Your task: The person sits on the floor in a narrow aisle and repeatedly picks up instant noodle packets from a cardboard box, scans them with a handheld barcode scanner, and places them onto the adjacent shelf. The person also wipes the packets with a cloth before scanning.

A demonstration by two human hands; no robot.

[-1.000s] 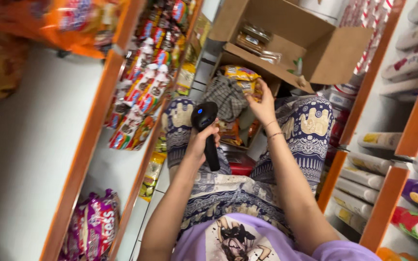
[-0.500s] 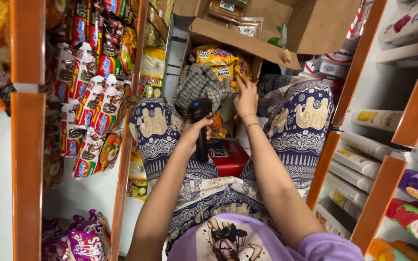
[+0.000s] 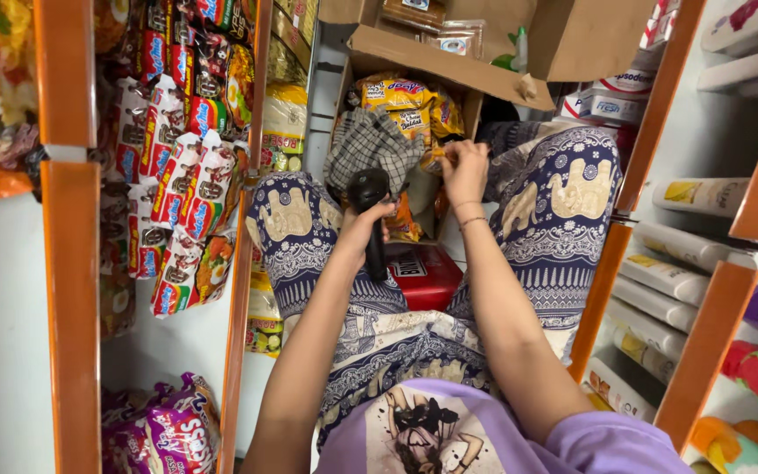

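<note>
From the head view, your left hand is closed around a black handheld scanner, its head pointing away from you toward the cardboard box ahead. Your right hand reaches just beside it, fingers pinched on a yellow snack packet at the box's lower opening, next to a checked cloth. More yellow packets fill the box above. A red box lies between your knees. Hanging snack packs line the orange-framed shelf on your left; tubes lie on the shelf at right.
</note>
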